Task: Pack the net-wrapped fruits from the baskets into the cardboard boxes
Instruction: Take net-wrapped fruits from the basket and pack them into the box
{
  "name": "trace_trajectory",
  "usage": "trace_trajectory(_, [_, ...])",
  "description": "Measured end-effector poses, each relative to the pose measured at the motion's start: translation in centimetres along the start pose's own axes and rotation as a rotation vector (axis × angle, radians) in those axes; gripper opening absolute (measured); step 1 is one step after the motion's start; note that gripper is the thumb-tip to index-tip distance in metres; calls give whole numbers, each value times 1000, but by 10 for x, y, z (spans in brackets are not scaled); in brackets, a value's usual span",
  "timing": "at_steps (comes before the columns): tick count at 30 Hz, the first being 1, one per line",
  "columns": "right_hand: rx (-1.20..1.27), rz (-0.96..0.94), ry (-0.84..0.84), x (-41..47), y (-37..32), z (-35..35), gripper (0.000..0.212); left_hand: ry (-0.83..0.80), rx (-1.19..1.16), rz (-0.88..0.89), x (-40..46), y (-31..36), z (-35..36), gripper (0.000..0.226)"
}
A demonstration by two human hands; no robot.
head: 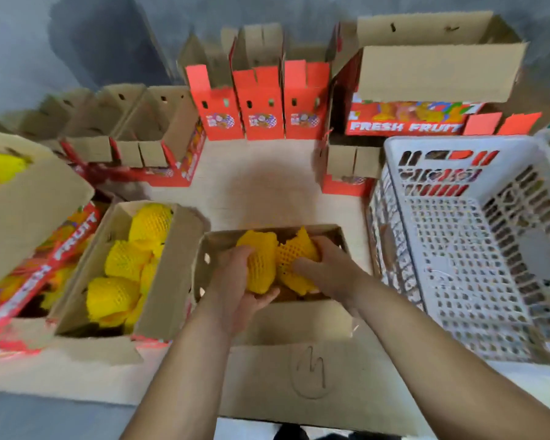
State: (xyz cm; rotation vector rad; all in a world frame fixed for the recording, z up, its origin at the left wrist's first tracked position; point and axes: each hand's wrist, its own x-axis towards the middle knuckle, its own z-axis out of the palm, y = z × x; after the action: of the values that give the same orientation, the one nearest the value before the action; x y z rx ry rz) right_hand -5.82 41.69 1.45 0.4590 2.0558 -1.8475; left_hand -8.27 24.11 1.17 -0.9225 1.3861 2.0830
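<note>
Seemingly midway, the left hand (235, 281) and right hand (323, 268) each curl fingers around a net-wrapped fruit (261, 262) inside the centre box (273, 331); filled box (121, 268) at nine o'clock, emptied white basket (470, 249) at three, open boxes (261, 103) at twelve.

Both of my bare forearms reach in from the near edge and converge toward the middle. My left hand (235, 281) sits palm up, thumb on the left side, fingers curled underneath in a cupping grip. My right hand (323, 268) lies palm down just to its right, fingers bent and pressing downward, its wrist angled in from the right.
</note>
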Motion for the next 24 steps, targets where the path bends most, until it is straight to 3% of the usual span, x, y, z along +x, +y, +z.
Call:
trace_trajectory(2, [-83,172,-52,22,-3,20,20,2,-61,-122,19,8,-9,34])
trace_trajectory(4, [-185,282,-29,42,-1,36,37,-5,-97,-170,35,12,-10,39])
trace_trajectory(7, [-254,310,32,57,3,55,46,115,-53,-106,48,18,-6,41])
trace_trajectory(10, [-327,263,24,62,6,64,51,328,184,9,45,19,-3,66])
trace_trajectory(12, [-415,182,19,60,9,61,49,397,279,212,32,13,-1,54])
trace_trajectory(15, [-504,14,79,43,5,41,36,139,263,415,8,-6,13,21])
trace_trajectory(21, [-297,-251,284,-22,5,-26,42,-203,412,474,-15,-47,85,13])
trace_trajectory(24, [-212,-310,406,-49,10,-75,35,-292,455,489,-26,-71,136,11])
